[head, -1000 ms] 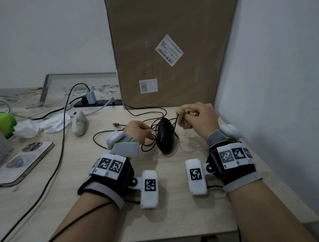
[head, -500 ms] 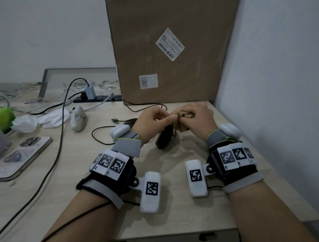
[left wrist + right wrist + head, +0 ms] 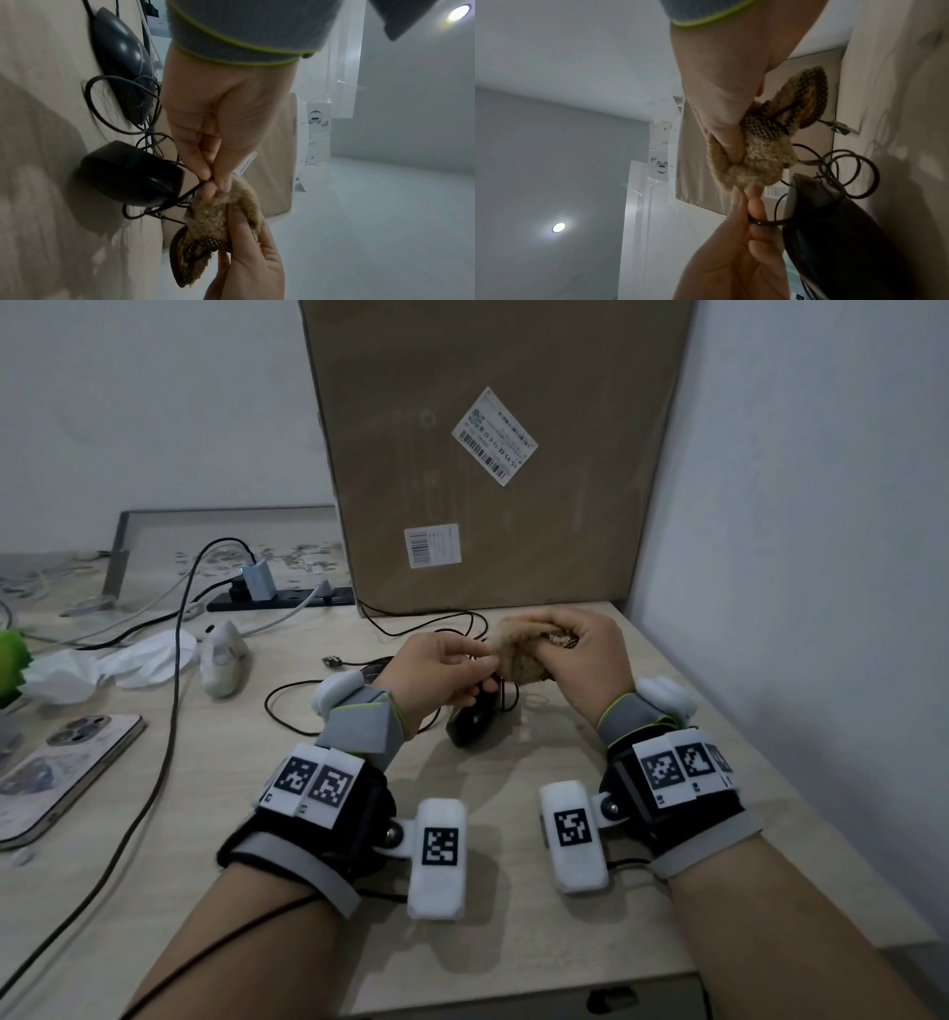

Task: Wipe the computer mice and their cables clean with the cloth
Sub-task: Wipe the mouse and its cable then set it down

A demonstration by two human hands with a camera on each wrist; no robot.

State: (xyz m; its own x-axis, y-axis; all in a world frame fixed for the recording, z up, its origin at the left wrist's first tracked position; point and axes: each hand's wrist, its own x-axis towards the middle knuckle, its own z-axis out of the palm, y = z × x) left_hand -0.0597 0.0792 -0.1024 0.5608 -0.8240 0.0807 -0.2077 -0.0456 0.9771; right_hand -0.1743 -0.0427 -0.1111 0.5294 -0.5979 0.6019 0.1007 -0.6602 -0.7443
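Note:
My left hand pinches the black mouse cable between thumb and fingers, just above the desk. Right against it, my right hand grips a bunched tan fuzzy cloth with a black-checked edge; the cloth touches the cable at the pinch. Below the hands a black mouse lies on the desk, its cable running up to my left fingers. A second dark mouse lies behind my left wrist, amid cable loops. A white mouse sits further left.
A tall cardboard box stands against the wall behind the hands. A USB plug lies on the desk. Left of it are crumpled tissue, a phone, a power strip and a long black cord.
My left hand rose from the desk beside the black mouse, bringing the cable up to the cloth. The right hand stayed about where it was, still holding the cloth.

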